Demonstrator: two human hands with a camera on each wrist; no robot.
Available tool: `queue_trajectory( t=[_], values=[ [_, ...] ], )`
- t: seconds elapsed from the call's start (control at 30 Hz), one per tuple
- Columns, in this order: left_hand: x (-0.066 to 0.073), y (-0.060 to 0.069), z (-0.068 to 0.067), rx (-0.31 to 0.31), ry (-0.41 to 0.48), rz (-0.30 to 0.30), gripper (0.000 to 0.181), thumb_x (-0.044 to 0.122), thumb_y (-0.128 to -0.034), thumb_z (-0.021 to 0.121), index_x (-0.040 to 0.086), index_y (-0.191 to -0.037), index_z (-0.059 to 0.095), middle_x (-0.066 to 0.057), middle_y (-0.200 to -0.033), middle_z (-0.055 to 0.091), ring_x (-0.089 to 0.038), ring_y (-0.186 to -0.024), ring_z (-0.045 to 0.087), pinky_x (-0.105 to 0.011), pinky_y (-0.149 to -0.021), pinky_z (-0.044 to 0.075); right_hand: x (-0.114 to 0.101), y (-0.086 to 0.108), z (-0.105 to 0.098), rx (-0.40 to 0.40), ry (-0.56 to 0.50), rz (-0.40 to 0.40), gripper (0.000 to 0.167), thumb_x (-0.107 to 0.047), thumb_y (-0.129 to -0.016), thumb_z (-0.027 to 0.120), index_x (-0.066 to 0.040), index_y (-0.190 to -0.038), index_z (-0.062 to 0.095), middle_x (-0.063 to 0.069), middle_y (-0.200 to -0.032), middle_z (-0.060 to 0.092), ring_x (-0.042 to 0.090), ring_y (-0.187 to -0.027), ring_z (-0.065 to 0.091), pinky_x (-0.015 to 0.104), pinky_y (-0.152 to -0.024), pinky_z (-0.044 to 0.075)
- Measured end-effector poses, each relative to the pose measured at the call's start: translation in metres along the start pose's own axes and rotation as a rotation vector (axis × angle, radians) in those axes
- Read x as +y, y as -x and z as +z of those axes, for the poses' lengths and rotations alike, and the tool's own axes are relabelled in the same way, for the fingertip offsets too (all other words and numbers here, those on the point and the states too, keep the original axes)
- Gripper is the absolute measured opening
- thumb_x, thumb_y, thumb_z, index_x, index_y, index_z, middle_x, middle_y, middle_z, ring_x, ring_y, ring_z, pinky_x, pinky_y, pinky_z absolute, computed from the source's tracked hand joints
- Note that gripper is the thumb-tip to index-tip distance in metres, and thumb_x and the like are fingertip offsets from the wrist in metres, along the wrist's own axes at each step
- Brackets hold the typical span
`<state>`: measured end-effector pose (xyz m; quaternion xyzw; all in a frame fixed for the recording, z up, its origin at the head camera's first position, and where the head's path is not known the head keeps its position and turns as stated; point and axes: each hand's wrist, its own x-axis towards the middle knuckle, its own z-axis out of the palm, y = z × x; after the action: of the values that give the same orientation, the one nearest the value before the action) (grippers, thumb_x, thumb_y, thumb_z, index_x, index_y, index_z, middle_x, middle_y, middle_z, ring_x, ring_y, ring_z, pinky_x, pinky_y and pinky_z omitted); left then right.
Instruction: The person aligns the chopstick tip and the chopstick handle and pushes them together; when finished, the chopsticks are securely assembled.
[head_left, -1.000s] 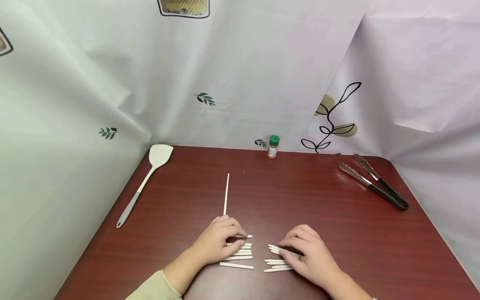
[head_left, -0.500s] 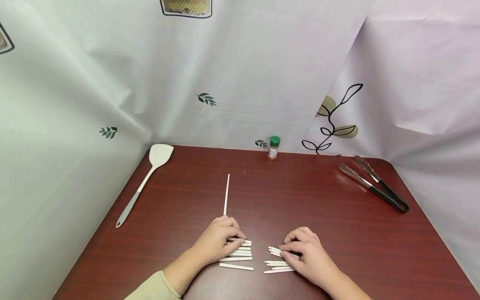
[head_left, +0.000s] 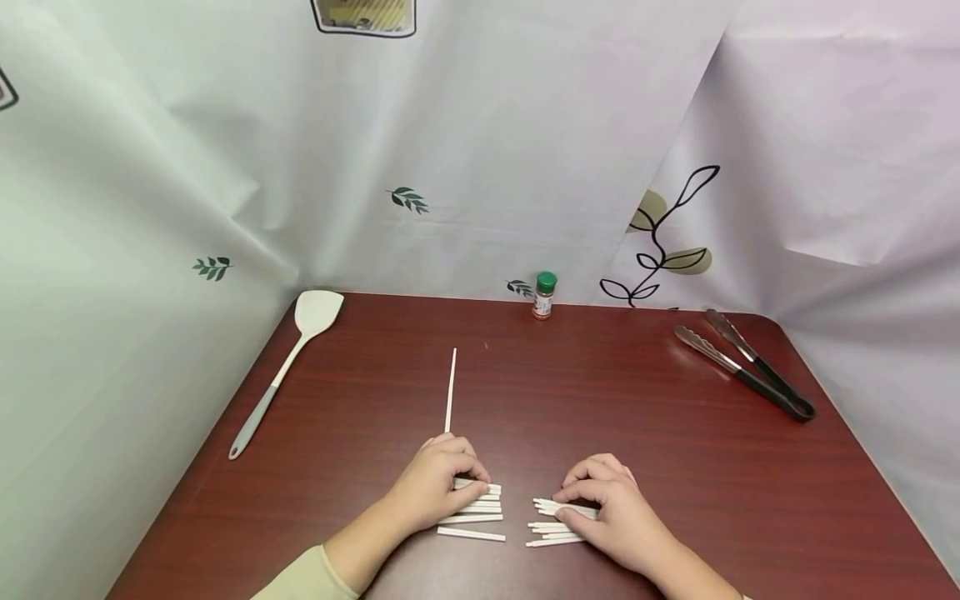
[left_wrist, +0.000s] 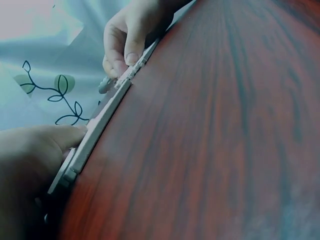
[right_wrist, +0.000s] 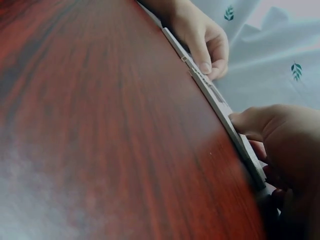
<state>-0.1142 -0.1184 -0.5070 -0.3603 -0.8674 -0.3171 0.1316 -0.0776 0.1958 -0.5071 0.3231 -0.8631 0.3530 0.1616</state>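
Two groups of short, thin white sticks lie crosswise on the dark red table, one under each hand. My left hand (head_left: 444, 477) curls over the left group (head_left: 491, 507), its thumb and fingers pinching the farther sticks together. One stick (head_left: 471, 534) lies nearest me, apart from that hand. On the right, my right hand (head_left: 611, 508) has thumb and forefinger around the farther sticks of the other group (head_left: 546, 504); their ends have narrow stepped tips. Nearer sticks (head_left: 553, 542) run under its thumb. The wrist views show both thumbs (left_wrist: 72, 137) against the sticks. The palms hide the outer ends.
A longer thin white stick (head_left: 451, 387) points away beyond my left hand. A white spatula (head_left: 288, 362) lies at the left edge, a green-capped spice jar (head_left: 543, 297) stands at the back, and metal tongs (head_left: 750, 367) lie at the right. White patterned cloth surrounds the table.
My left fingers have drawn the farthest stick of the left group toward me, against the others. The right fingers have closed in, and the farther right sticks lie closer to the nearer ones.
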Motion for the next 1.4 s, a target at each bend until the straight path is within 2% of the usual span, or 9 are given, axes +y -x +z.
queue_trajectory(
  t=[0.27, 0.43, 0.53, 0.67, 0.83, 1.0, 1.13, 1.27, 1.4],
  values=[
    [0.007, -0.001, -0.002, -0.078, -0.026, -0.066, 0.010, 0.023, -0.0872, 0.084, 0.028, -0.087, 0.076, 0.018, -0.088, 0.059, -0.003, -0.087, 0.051, -0.037, -0.086, 0.045, -0.003, -0.001, 0.000, -0.035, -0.021, 0.068, 0.034, -0.015, -0.074, 0.096, -0.039, -0.091, 0.077, -0.025, -0.102, 0.063, 0.007, -0.103, 0.054, 0.037, -0.087, 0.037],
    [0.007, 0.003, -0.001, -0.151, -0.057, -0.061, 0.010, 0.023, -0.0939, 0.077, 0.027, -0.092, 0.068, 0.017, -0.096, 0.058, -0.006, -0.093, 0.050, -0.040, -0.092, 0.043, -0.001, 0.000, 0.001, -0.039, -0.047, 0.060, 0.015, -0.025, -0.083, 0.091, -0.032, -0.086, 0.079, -0.025, -0.100, 0.063, 0.007, -0.103, 0.053, 0.038, -0.088, 0.036],
    [0.006, 0.004, 0.000, -0.140, -0.063, -0.049, 0.011, 0.022, -0.0956, 0.075, 0.026, -0.094, 0.066, 0.015, -0.098, 0.059, -0.007, -0.095, 0.051, -0.041, -0.093, 0.043, 0.000, 0.001, 0.003, -0.032, -0.056, 0.036, 0.011, -0.028, -0.086, 0.089, -0.031, -0.086, 0.078, -0.025, -0.099, 0.063, 0.007, -0.102, 0.053, 0.040, -0.089, 0.035],
    [0.006, 0.005, 0.003, -0.097, -0.047, -0.053, 0.011, 0.020, -0.0983, 0.073, 0.025, -0.097, 0.063, 0.015, -0.099, 0.061, -0.008, -0.095, 0.053, -0.040, -0.094, 0.043, -0.001, 0.000, 0.004, -0.002, -0.056, 0.008, 0.024, -0.019, -0.086, 0.089, -0.036, -0.093, 0.073, -0.025, -0.098, 0.064, 0.006, -0.100, 0.054, 0.040, -0.091, 0.036],
    [0.005, 0.003, 0.006, -0.027, -0.021, -0.059, 0.009, 0.019, -0.1015, 0.069, 0.024, -0.100, 0.063, 0.016, -0.099, 0.063, -0.006, -0.093, 0.058, -0.038, -0.091, 0.044, -0.001, -0.002, 0.004, 0.068, -0.072, 0.017, 0.031, -0.006, -0.090, 0.083, -0.031, -0.102, 0.069, -0.022, -0.099, 0.067, 0.005, -0.095, 0.059, 0.029, -0.089, 0.038],
    [0.007, -0.001, 0.009, 0.071, -0.023, 0.046, 0.005, 0.018, -0.1019, 0.070, 0.021, -0.101, 0.066, 0.014, -0.097, 0.066, -0.006, -0.092, 0.061, -0.035, -0.089, 0.047, -0.001, -0.004, 0.002, 0.086, -0.065, 0.002, 0.031, -0.002, -0.093, 0.078, -0.027, -0.110, 0.073, -0.017, -0.101, 0.069, 0.003, -0.092, 0.059, 0.019, -0.081, 0.044],
    [0.011, -0.005, 0.009, 0.130, -0.020, 0.163, 0.002, 0.018, -0.1046, 0.066, 0.019, -0.104, 0.067, 0.011, -0.102, 0.068, -0.007, -0.094, 0.063, -0.031, -0.090, 0.049, 0.001, -0.008, 0.001, 0.086, -0.063, -0.104, 0.036, 0.004, -0.091, 0.075, -0.018, -0.120, 0.077, -0.012, -0.098, 0.070, 0.005, -0.090, 0.058, 0.020, -0.082, 0.044],
    [0.016, -0.006, 0.011, 0.145, -0.010, 0.231, 0.004, 0.016, -0.1047, 0.066, 0.018, -0.107, 0.069, 0.010, -0.104, 0.070, -0.008, -0.094, 0.065, -0.029, -0.089, 0.050, 0.000, -0.010, 0.002, 0.100, -0.044, -0.211, 0.038, 0.005, -0.089, 0.074, -0.016, -0.121, 0.078, -0.011, -0.094, 0.068, 0.005, -0.088, 0.057, 0.025, -0.086, 0.040],
    [0.023, -0.006, 0.015, 0.133, -0.003, 0.274, 0.007, 0.014, -0.1031, 0.066, 0.017, -0.108, 0.069, 0.010, -0.104, 0.070, -0.008, -0.093, 0.065, -0.028, -0.088, 0.051, -0.001, -0.011, 0.002, 0.096, -0.029, -0.237, 0.032, -0.003, -0.092, 0.074, -0.022, -0.117, 0.078, -0.017, -0.094, 0.065, 0.003, -0.090, 0.056, 0.028, -0.088, 0.037]
  ],
)
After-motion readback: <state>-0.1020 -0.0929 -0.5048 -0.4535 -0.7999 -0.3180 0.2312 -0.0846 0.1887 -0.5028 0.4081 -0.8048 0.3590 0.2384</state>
